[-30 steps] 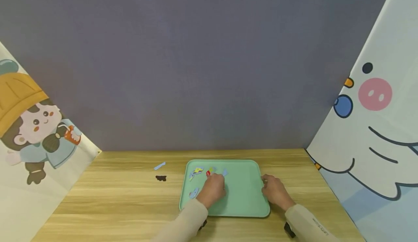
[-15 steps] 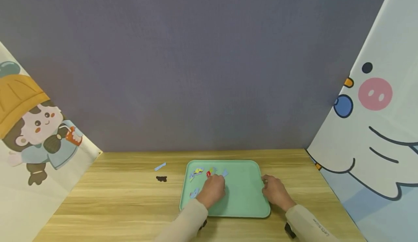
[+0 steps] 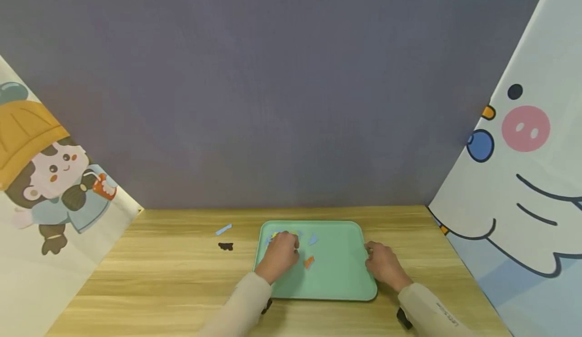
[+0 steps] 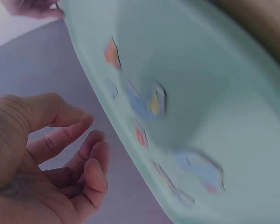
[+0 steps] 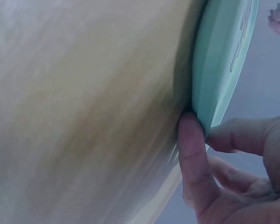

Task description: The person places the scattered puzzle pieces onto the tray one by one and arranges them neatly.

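A light green tray lies on the table and carries several flat, irregular cut-out pieces that look like puzzle pieces. My left hand hovers over the tray's left part, its fingers loosely bent with nothing between them in the left wrist view. Right of it lies an orange piece, and farther back a pale blue piece. The left wrist view also shows a blue-and-yellow piece, a red piece and a blue piece. My right hand pinches the tray's right rim between thumb and finger.
Left of the tray, a thin blue strip and a small black piece lie on the wooden table. A grey partition stands behind, with cartoon-printed panels at both sides.
My left hand has moved left from the tray's middle, and its fingers have loosened. The orange piece now shows where the hand was. My right hand stays at the tray's rim.
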Action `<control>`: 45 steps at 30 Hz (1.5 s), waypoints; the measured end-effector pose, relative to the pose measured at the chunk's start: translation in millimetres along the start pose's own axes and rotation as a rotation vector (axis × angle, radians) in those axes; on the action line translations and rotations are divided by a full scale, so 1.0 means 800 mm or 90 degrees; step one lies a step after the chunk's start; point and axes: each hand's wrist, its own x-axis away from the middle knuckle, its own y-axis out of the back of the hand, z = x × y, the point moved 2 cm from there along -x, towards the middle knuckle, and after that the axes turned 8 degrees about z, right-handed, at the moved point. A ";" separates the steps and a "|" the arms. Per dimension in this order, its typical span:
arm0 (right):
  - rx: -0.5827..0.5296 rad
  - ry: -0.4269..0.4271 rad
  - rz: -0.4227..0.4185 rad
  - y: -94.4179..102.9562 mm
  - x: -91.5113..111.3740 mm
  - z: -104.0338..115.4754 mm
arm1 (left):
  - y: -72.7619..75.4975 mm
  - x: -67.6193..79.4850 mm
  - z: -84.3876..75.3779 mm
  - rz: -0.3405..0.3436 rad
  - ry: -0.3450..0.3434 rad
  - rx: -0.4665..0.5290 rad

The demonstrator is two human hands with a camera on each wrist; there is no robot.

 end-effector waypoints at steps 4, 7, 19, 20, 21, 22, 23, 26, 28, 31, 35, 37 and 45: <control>0.000 0.001 0.000 0.001 0.001 0.000 | 0.015 0.006 0.019 -0.026 0.019 -0.011; 0.003 0.002 0.000 0.002 0.000 0.001 | 0.025 0.010 0.037 -0.043 0.043 -0.014; 0.006 0.004 0.005 0.001 -0.001 0.001 | 0.059 0.031 0.116 -0.067 0.163 -0.014; 0.005 0.003 0.008 0.001 -0.001 0.001 | 0.061 0.033 0.122 -0.069 0.172 -0.014; 0.005 0.002 0.010 0.001 -0.001 0.002 | 0.063 0.036 0.127 -0.069 0.179 -0.011; 0.003 0.002 0.012 0.001 0.000 0.002 | 0.066 0.039 0.132 -0.070 0.188 -0.010; 0.003 0.001 0.014 0.001 0.000 0.003 | 0.068 0.042 0.137 -0.072 0.193 -0.011; 0.005 0.000 0.015 0.001 0.000 0.003 | 0.074 0.052 0.150 -0.074 0.203 -0.027; 0.008 0.000 0.015 0.001 -0.001 0.004 | 0.077 0.058 0.157 -0.069 0.210 -0.034; 0.013 -0.002 0.015 0.001 -0.001 0.003 | 0.078 0.064 0.168 -0.061 0.219 -0.037; 0.012 -0.004 0.017 0.001 -0.001 0.002 | 0.078 0.069 0.178 -0.054 0.225 -0.037; 0.008 -0.002 0.016 0.001 -0.001 0.002 | 0.077 0.070 0.183 -0.047 0.228 -0.037; 0.005 0.010 0.006 0.000 0.000 0.003 | 0.069 0.066 0.201 -0.033 0.232 -0.051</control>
